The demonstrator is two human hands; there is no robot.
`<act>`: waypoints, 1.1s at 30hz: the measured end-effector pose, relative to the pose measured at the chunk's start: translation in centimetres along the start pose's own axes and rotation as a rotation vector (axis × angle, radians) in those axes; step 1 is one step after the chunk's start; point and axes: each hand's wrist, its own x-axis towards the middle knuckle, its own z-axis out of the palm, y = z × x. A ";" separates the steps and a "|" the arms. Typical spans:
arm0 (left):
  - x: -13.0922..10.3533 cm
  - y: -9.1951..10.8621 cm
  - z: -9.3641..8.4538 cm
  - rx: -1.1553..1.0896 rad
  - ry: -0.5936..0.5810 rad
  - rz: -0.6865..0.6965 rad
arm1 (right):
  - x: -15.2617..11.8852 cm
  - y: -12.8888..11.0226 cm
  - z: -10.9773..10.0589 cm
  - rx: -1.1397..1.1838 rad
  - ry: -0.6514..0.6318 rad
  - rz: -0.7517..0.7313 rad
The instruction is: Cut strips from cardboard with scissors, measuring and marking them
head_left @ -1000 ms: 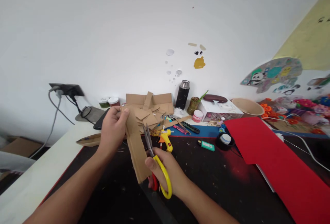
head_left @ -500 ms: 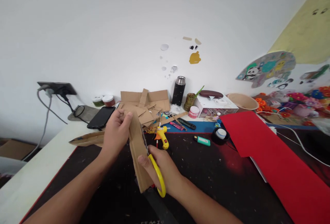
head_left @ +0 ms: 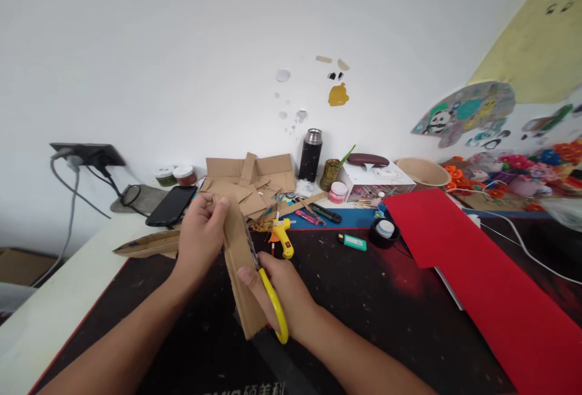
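Note:
My left hand (head_left: 202,231) pinches the upper end of a long brown cardboard strip (head_left: 239,240) between thumb and fingers. The strip slants down toward the front of the dark mat. My right hand (head_left: 284,292) is closed around the yellow handles of a pair of scissors (head_left: 275,307), its thumb lying over the strip. The scissor blades point up and away along the strip's right edge. How far the blades are parted is hard to make out.
Behind my hands lie cardboard scraps (head_left: 250,198), a yellow glue gun (head_left: 284,238) and a black bottle (head_left: 311,156). A green lighter (head_left: 354,242) and a large red sheet (head_left: 468,268) are to the right. A phone (head_left: 171,206) lies at left.
The whole view has shifted slightly, so the background things sit a little further left and up. Both hands keep their hold on the strip and the scissors.

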 end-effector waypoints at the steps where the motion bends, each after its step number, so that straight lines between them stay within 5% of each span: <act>1: 0.0 0.0 0.0 -0.012 -0.002 -0.003 | 0.0 0.0 0.0 0.000 0.002 0.002; 16: -0.5 0.1 0.4 0.010 0.011 0.021 | 0.1 -0.2 -0.1 -0.053 0.065 -0.026; 33: 0.9 0.7 -1.1 0.012 0.089 -0.021 | -0.3 -1.8 -1.4 0.034 -0.114 -0.068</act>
